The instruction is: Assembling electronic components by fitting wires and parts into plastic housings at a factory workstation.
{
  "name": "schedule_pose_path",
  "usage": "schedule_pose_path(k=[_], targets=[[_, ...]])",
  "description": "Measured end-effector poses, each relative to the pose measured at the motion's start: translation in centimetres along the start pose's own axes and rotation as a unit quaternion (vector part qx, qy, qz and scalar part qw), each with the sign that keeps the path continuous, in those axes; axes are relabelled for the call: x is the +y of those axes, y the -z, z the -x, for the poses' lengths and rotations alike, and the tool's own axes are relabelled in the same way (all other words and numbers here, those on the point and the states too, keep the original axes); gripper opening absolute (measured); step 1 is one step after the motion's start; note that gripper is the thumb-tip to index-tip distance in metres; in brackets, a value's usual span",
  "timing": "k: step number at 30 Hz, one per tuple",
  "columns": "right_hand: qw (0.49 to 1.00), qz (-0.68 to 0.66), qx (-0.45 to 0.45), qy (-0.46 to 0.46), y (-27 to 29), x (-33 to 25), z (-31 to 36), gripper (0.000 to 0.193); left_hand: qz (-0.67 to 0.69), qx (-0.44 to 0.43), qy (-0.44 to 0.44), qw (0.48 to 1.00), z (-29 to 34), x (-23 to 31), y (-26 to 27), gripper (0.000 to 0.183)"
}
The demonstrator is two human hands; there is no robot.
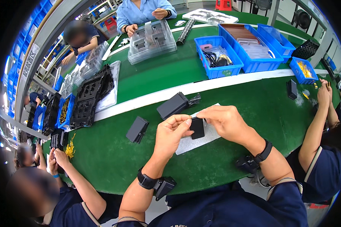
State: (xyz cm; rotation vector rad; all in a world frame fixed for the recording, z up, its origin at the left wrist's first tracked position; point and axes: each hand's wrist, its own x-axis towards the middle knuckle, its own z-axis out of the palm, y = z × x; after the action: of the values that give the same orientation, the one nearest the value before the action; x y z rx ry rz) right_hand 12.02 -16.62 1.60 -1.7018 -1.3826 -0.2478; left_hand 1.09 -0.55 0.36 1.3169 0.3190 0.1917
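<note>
A flat black rectangular piece [197, 129] is held upright between my hands over a white sheet [185, 145] on the green table. My left hand [169, 133] pinches its left edge between thumb and fingers. At its top corner, the fingertips of my right hand [228, 120] are pressed together; whether they grip the piece itself or something small on it, I cannot make out. Just beyond my left hand stands a black box-shaped stack [173, 106]. Further left lies a smaller stack of black flat pieces [137, 129].
Blue bins [218, 56] with cables and flat parts stand at the far right. Black moulded trays [91, 96] lie left, and clear trays [151, 41] sit across the belt before a person in light blue. Co-workers sit close on both sides. A white strip [140, 100] crosses the table.
</note>
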Motion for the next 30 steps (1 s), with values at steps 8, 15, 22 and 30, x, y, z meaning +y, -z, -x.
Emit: schedule_pose_path(k=[8, 15, 22, 30], targets=[[0.955, -0.152, -0.035, -0.253, 1.2, -1.0, -0.5, 0.012, -0.023, -0.002, -0.009, 1.0, 0.5, 0.5, -0.4, 0.018], [0.955, -0.154, -0.045, -0.248, 1.6, -1.3, -0.6, 0.011, -0.032, -0.025, -0.041, 0.998, 0.6, 0.3, -0.5, 0.018], [0.994, 0.0, -0.026, -0.106, 0.9, -1.3, -0.4, 0.007, -0.039, -0.017, -0.054, 0.998, 0.6, 0.1, -0.6, 0.018], [0.999, 0.007, 0.028, -0.039, -0.3, -1.1, 0.0, 0.006, -0.065, -0.021, -0.023, 0.997, 0.3, 0.1, -0.4, 0.02]])
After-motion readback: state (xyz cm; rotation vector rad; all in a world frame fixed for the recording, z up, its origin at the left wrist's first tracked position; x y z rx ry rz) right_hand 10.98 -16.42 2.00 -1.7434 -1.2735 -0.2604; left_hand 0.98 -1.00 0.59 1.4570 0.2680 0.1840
